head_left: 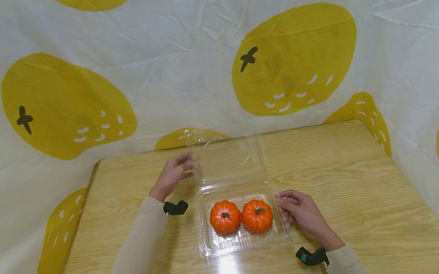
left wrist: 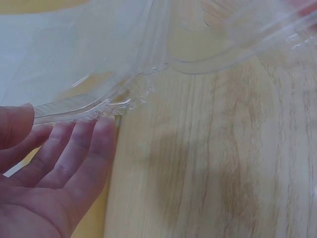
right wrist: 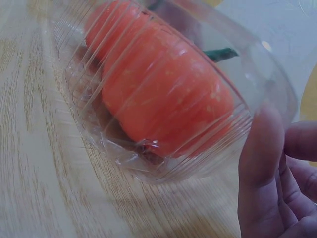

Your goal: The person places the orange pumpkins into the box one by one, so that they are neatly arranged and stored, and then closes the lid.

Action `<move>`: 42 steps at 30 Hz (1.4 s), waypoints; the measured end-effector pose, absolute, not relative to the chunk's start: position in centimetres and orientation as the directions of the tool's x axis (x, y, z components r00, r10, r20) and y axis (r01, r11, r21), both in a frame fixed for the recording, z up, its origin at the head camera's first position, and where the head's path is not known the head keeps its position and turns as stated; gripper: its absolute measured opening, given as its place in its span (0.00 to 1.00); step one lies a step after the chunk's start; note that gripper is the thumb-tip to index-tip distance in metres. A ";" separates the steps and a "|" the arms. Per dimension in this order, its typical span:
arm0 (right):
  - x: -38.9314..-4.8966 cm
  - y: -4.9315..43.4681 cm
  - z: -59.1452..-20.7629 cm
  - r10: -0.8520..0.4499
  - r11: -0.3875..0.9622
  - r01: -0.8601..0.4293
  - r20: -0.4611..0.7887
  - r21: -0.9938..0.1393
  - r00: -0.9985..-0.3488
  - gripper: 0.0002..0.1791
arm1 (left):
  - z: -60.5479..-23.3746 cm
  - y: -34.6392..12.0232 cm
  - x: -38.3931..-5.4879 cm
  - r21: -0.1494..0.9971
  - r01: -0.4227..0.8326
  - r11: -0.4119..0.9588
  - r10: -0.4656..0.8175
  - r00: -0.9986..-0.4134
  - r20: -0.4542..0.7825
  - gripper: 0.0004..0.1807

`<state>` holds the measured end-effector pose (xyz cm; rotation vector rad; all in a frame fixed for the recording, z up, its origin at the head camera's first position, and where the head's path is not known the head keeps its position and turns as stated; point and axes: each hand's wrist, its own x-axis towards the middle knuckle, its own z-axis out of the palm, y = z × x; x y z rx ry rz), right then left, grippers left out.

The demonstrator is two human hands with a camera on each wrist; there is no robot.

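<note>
A: What surrounds the work?

B: A patterned cloth (head_left: 181, 21), white with big yellow fruit, hangs behind and at both sides. In front of it is the wood-grained table (head_left: 329, 161).

A: Where is the clear container (head_left: 248, 247)?

B: On the table, between the two hands. Its lid (head_left: 227, 155) is raised on the far side, joined to the base (head_left: 204, 223) along the hinge (head_left: 232, 183). I can't tell the lid's exact angle.

A: How do the hands hold it?

B: The left hand (head_left: 172, 173) pinches the lid's left edge, thumb (left wrist: 15, 126) on one face and fingers (left wrist: 94, 148) against the other. The right hand (head_left: 303, 213) seems to pinch the base's right edge between thumb and forefinger; its other fingers are partly hidden.

A: What makes that hold a good one?

B: A light touch, I'd say. Such thin plastic probably bends or dents under a hard squeeze. Steadying the base at its edge should stop it sliding while the lid is up, and an even pull would spare the hinge a twist, since the left hand has only one side.

A: And inside?

B: Two orange pumpkins, the left pumpkin (head_left: 224, 219) and the right pumpkin (head_left: 257, 218), sit side by side in the base, seemingly touching. A level base should save them from rolling. Their green stems (head_left: 260, 210) are the smallest things; any lowered lid would need to clear them.
</note>
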<state>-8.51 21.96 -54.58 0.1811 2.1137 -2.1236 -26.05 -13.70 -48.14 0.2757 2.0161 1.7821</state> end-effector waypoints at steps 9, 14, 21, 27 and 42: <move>-8.6 21.9 -54.5 0.008 0.001 0.198 -0.198 -0.980 -0.980 0.20 | -47.3 -13.7 -25.8 0.980 -0.113 0.161 0.433 -0.884 -0.173 0.30; -8.7 21.8 -54.5 0.016 0.002 0.212 -0.211 -0.977 -0.977 0.19 | -46.9 -13.7 -25.7 0.983 -0.105 0.148 0.433 -0.887 -0.160 0.30; -9.0 21.7 -54.4 0.034 -0.002 0.218 -0.217 -0.976 -0.975 0.18 | -46.4 -13.8 -25.6 0.984 -0.044 0.173 0.444 -0.888 -0.118 0.28; -9.2 21.6 -54.5 0.060 0.007 0.216 -0.215 -0.976 -0.975 0.18 | -46.1 -13.8 -25.5 0.990 -0.051 0.132 0.469 -0.877 -0.108 0.30; -9.7 21.6 -54.1 0.057 -0.002 0.231 -0.231 -0.973 -0.971 0.19 | -45.3 -13.8 -25.2 0.983 -0.032 0.178 0.451 -0.886 -0.110 0.31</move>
